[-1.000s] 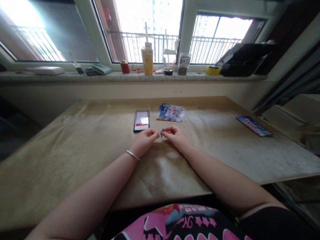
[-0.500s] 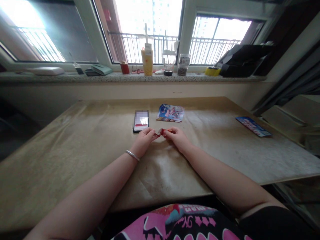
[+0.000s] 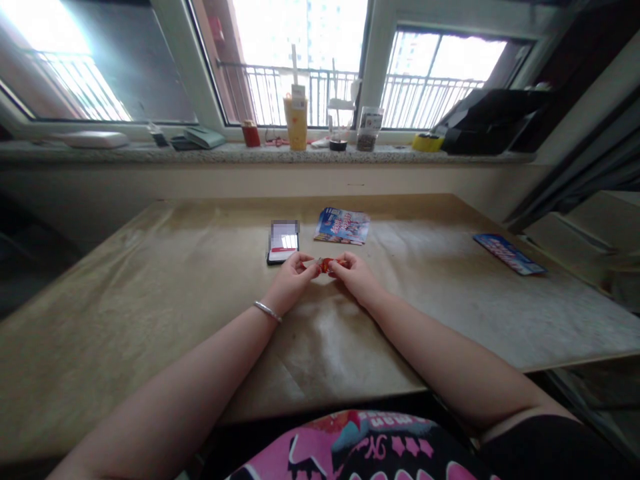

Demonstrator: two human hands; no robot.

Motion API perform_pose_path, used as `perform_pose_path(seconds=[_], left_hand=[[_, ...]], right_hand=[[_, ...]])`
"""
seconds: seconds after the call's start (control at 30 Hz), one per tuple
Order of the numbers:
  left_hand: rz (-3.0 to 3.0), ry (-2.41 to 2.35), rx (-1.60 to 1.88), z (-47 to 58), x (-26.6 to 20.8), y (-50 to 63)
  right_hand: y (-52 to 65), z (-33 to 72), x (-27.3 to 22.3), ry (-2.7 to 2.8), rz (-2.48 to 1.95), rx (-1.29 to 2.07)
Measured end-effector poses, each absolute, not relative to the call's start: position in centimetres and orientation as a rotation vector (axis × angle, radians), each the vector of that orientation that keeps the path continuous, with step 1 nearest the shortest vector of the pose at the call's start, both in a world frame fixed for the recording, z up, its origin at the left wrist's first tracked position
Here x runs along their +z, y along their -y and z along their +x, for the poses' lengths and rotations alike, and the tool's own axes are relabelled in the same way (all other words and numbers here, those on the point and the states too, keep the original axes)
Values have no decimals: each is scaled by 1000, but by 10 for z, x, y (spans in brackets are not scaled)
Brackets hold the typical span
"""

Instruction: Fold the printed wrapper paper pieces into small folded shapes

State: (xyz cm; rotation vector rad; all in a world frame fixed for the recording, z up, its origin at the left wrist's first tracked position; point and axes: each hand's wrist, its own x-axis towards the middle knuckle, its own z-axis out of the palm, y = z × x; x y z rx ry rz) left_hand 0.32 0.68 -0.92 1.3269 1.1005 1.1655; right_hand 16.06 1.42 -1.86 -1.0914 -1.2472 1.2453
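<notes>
Between my two hands, a small shiny red-orange wrapper (image 3: 327,265) is stretched just above the table; it looks like a twisted sweet wrapper, too small to make out what is inside. My left hand (image 3: 296,272), with a silver bangle at the wrist, pinches its left end between thumb and fingers. The right end is pinched by my right hand (image 3: 351,269). Just beyond my left hand lies a phone (image 3: 283,244) with a lit screen. Behind both hands rests a small stack of blue printed packets (image 3: 343,225).
Another blue printed packet (image 3: 509,254) lies at the right of the table (image 3: 150,300). On the windowsill (image 3: 240,156) stand a yellow cup (image 3: 296,123), a red jar (image 3: 251,134), a clear cup (image 3: 369,130), yellow tape (image 3: 427,142) and a black box (image 3: 493,123).
My left fingers have curled in closer around the wrapper's left end. More of its red-orange middle shows between the hands. The phone and packets have stayed put.
</notes>
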Motion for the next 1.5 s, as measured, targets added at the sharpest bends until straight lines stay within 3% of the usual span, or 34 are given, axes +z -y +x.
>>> perform_pose_path(seconds=[1.17,1.5], left_hand=[[1400,-1061,1048,4,2,-1],[1118,-932,1116,2,-1,-6]], right_hand=[[-12,162,-16,1303,-1089,1198],[-10,164,-4,1065,-1014,1449]])
